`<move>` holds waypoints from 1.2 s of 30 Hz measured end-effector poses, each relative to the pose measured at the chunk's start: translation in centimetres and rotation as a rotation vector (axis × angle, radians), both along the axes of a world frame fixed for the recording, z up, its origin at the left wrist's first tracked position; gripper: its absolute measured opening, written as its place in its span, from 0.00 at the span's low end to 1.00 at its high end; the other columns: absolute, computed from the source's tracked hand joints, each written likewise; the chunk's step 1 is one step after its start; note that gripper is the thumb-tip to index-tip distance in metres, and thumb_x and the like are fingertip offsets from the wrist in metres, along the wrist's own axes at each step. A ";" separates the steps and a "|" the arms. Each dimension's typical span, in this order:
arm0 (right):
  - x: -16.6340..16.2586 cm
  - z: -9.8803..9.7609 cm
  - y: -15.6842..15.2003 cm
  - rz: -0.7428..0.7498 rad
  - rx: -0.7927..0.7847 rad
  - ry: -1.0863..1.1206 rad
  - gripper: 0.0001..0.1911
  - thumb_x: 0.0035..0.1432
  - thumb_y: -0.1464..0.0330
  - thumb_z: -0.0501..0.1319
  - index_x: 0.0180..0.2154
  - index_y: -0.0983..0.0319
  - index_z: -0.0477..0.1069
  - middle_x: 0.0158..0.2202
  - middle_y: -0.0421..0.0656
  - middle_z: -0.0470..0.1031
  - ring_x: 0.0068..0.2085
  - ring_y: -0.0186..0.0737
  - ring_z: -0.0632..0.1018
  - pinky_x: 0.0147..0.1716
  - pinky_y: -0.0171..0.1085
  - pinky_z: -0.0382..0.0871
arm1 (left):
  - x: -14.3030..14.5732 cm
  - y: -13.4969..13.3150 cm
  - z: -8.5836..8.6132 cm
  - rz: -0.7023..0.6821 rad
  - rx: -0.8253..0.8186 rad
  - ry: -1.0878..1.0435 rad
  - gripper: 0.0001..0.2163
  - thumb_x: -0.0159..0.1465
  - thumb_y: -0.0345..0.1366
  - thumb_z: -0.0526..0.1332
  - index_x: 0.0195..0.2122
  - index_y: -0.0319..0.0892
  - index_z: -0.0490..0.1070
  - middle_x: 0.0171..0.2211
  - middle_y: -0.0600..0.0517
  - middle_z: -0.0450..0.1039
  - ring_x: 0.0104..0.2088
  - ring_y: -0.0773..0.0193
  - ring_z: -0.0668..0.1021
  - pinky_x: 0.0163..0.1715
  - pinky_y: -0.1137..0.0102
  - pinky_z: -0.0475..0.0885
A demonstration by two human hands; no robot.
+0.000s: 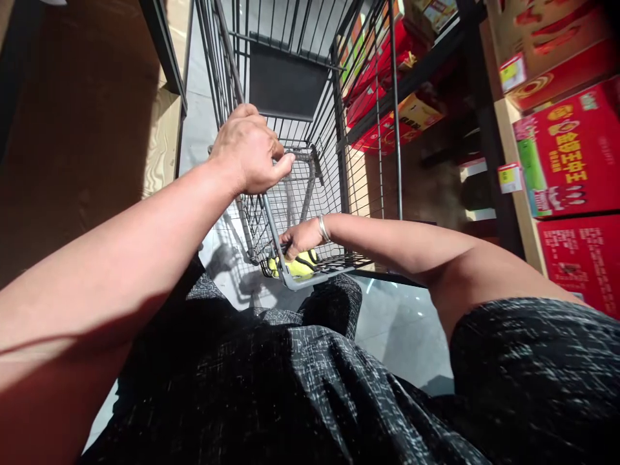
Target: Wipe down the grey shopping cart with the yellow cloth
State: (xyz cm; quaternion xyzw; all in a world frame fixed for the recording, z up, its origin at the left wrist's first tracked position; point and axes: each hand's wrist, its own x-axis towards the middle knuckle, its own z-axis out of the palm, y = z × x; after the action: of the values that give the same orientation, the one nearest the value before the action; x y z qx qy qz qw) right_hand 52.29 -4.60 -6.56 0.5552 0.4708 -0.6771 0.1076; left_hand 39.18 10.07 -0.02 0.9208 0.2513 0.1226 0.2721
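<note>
While your left hand [252,145] was wrapped over the left rail [268,216] of the shopping cart [322,279], its fingers clamped on the metal, your right hand [306,237] was low in the cart's near end. There it touched a yellow-and-black bundle [303,266]; its fingers were bent, but I could not tell whether they gripped it. You wore a silver bracelet [323,228], and red boxes [571,155] stood on the right

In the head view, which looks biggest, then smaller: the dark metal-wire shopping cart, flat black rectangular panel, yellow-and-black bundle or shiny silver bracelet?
1. Shopping cart
2. Black panel
3. Yellow-and-black bundle, partly covered
4. Silver bracelet
</note>
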 end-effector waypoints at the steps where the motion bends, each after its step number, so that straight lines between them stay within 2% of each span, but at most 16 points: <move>1: 1.0 1.0 -0.4 0.027 -0.058 0.007 0.18 0.53 0.78 0.68 0.47 0.63 0.78 0.32 0.37 0.79 0.31 0.32 0.76 0.36 0.32 0.73 | 0.0 0.0 0.0 -0.009 -0.015 -0.016 0.23 0.65 0.50 0.52 0.47 0.48 0.84 0.44 0.49 0.83 0.60 0.43 0.71 0.69 0.49 0.49; 3: 3.3 2.6 -1.5 0.038 -0.157 -0.057 0.21 0.57 0.76 0.65 0.53 0.62 0.76 0.36 0.39 0.81 0.33 0.33 0.77 0.37 0.34 0.74 | 0.0 0.1 0.0 -0.023 -0.030 -0.046 0.23 0.65 0.50 0.52 0.46 0.46 0.84 0.44 0.48 0.83 0.59 0.43 0.71 0.69 0.48 0.48; 5: 5.7 4.0 -2.7 0.061 -0.198 -0.220 0.23 0.59 0.75 0.65 0.57 0.62 0.75 0.40 0.42 0.82 0.35 0.35 0.79 0.39 0.35 0.75 | -0.1 0.1 0.0 -0.032 0.010 -0.049 0.24 0.65 0.49 0.50 0.45 0.44 0.84 0.43 0.46 0.82 0.57 0.43 0.72 0.68 0.48 0.50; 9: 8.8 6.4 -4.5 0.273 -0.168 -0.704 0.24 0.52 0.76 0.69 0.53 0.64 0.79 0.41 0.48 0.83 0.39 0.44 0.82 0.41 0.39 0.75 | -0.1 0.0 -0.1 -0.046 0.191 0.006 0.28 0.68 0.48 0.45 0.42 0.37 0.84 0.41 0.42 0.82 0.51 0.46 0.75 0.65 0.49 0.56; 12: 9.1 8.0 -5.3 0.359 -0.165 -0.884 0.21 0.52 0.78 0.67 0.49 0.63 0.82 0.40 0.49 0.84 0.41 0.48 0.82 0.41 0.41 0.74 | 0.0 -0.1 -0.2 -0.039 0.189 0.000 0.27 0.67 0.49 0.46 0.42 0.40 0.83 0.40 0.45 0.82 0.51 0.47 0.75 0.66 0.50 0.55; 17: 7.0 9.5 -5.4 0.382 -0.071 -0.976 0.20 0.54 0.72 0.66 0.50 0.61 0.82 0.41 0.51 0.83 0.42 0.50 0.82 0.38 0.41 0.74 | 0.0 0.0 -0.1 -0.029 0.054 -0.036 0.23 0.65 0.50 0.51 0.44 0.44 0.83 0.42 0.48 0.83 0.57 0.46 0.72 0.67 0.50 0.49; 21: 4.2 10.9 -4.2 0.224 0.072 -0.757 0.17 0.53 0.69 0.67 0.46 0.62 0.83 0.34 0.48 0.83 0.36 0.45 0.80 0.35 0.39 0.73 | 0.1 0.2 -0.2 -0.028 0.062 0.004 0.23 0.64 0.49 0.52 0.43 0.43 0.83 0.45 0.48 0.83 0.58 0.46 0.72 0.67 0.53 0.48; 25: 0.4 12.7 -3.5 -0.134 0.119 -0.387 0.16 0.57 0.71 0.63 0.47 0.63 0.80 0.34 0.45 0.82 0.31 0.38 0.79 0.33 0.37 0.74 | 0.3 0.2 -0.6 -0.006 0.091 0.001 0.22 0.65 0.48 0.51 0.42 0.45 0.83 0.47 0.47 0.82 0.59 0.46 0.73 0.67 0.52 0.50; 27: -1.5 13.2 -4.2 -0.291 0.194 -0.259 0.19 0.57 0.72 0.60 0.50 0.61 0.77 0.38 0.45 0.82 0.34 0.38 0.79 0.36 0.38 0.76 | 0.4 0.2 -0.8 0.008 0.135 -0.003 0.22 0.65 0.47 0.51 0.40 0.43 0.83 0.44 0.46 0.82 0.57 0.46 0.74 0.66 0.51 0.52; 29: -3.3 13.1 -5.5 -0.391 0.385 -0.246 0.22 0.58 0.73 0.59 0.54 0.59 0.74 0.46 0.44 0.81 0.43 0.41 0.80 0.45 0.41 0.77 | 0.4 0.3 -0.9 0.010 0.202 -0.004 0.22 0.66 0.46 0.50 0.37 0.42 0.84 0.40 0.45 0.82 0.53 0.48 0.77 0.64 0.51 0.56; 32: -5.7 12.0 -8.4 -0.486 0.728 -0.373 0.27 0.60 0.71 0.57 0.61 0.55 0.68 0.57 0.45 0.74 0.57 0.45 0.75 0.60 0.46 0.71 | 0.4 0.4 -0.8 -0.006 0.301 -0.002 0.23 0.67 0.46 0.50 0.32 0.44 0.84 0.34 0.46 0.82 0.47 0.50 0.79 0.61 0.52 0.62; 36: -7.9 9.1 -11.4 -0.554 1.015 -0.555 0.31 0.61 0.71 0.54 0.66 0.56 0.63 0.56 0.48 0.72 0.57 0.46 0.74 0.61 0.46 0.70 | 0.6 0.2 -0.8 -0.010 0.369 0.002 0.24 0.68 0.47 0.49 0.29 0.45 0.83 0.31 0.46 0.82 0.43 0.51 0.79 0.59 0.53 0.66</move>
State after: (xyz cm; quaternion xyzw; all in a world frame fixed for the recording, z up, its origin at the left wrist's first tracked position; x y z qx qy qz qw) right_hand 44.43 -16.00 2.57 0.7928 0.5266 -0.2037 -0.2297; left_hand 39.83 10.29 -0.81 0.9564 0.2202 0.1645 0.0988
